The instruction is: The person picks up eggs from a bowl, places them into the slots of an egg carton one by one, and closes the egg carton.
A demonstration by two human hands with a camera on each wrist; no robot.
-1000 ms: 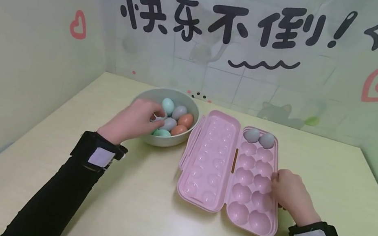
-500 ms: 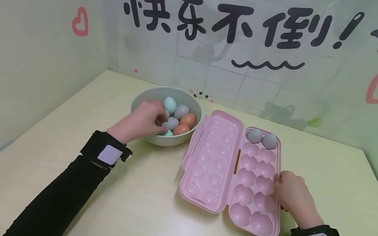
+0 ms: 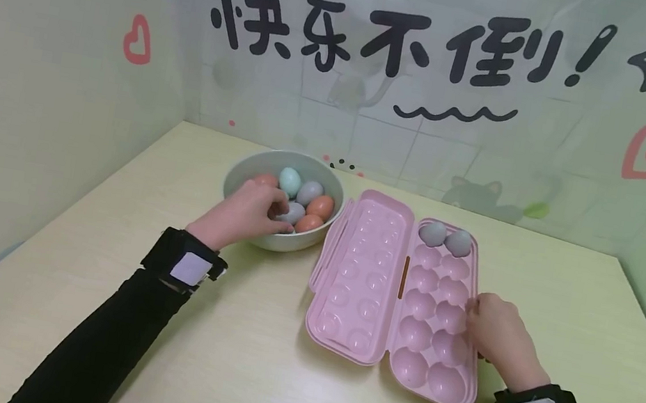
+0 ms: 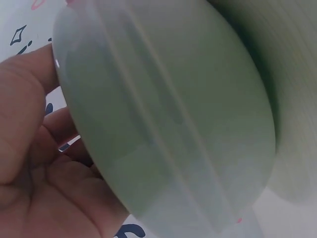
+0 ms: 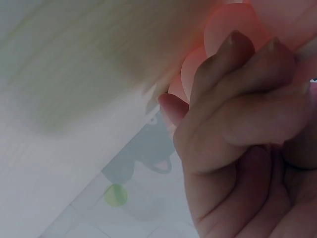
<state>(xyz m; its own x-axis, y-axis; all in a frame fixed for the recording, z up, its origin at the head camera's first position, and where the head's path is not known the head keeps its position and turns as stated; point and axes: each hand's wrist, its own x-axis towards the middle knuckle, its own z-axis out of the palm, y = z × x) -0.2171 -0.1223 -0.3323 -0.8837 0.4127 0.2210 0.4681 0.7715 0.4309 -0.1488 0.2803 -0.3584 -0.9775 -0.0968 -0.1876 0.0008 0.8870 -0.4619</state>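
Note:
My left hand (image 3: pixel 246 216) reaches over the near rim of a pale grey-green bowl (image 3: pixel 288 245), its fingers bent down among the eggs. Beside its thumb and fingertips lies a grey egg (image 3: pixel 293 213). Whether those fingers hold an egg is hidden. In the left wrist view the bowl's outer wall (image 4: pixel 168 114) covers much of the hand. My right hand (image 3: pixel 501 335) grips the outer edge of an open pink egg carton (image 3: pixel 438 329), fingers curled against its side. Two grey eggs, one of them the left egg (image 3: pixel 433 234), sit in the carton's far row.
Several more eggs fill the bowl, among them a light blue egg (image 3: pixel 289 182) and an orange egg (image 3: pixel 320 207). The carton's lid (image 3: pixel 358 277) lies folded flat towards the bowl. A printed backdrop (image 3: pixel 323 117) stands behind the light wooden table (image 3: pixel 247 359).
My left hand has shifted slightly right within the bowl, uncovering an orange egg behind it and covering most of a mint-green egg. The right hand stays on the carton's edge.

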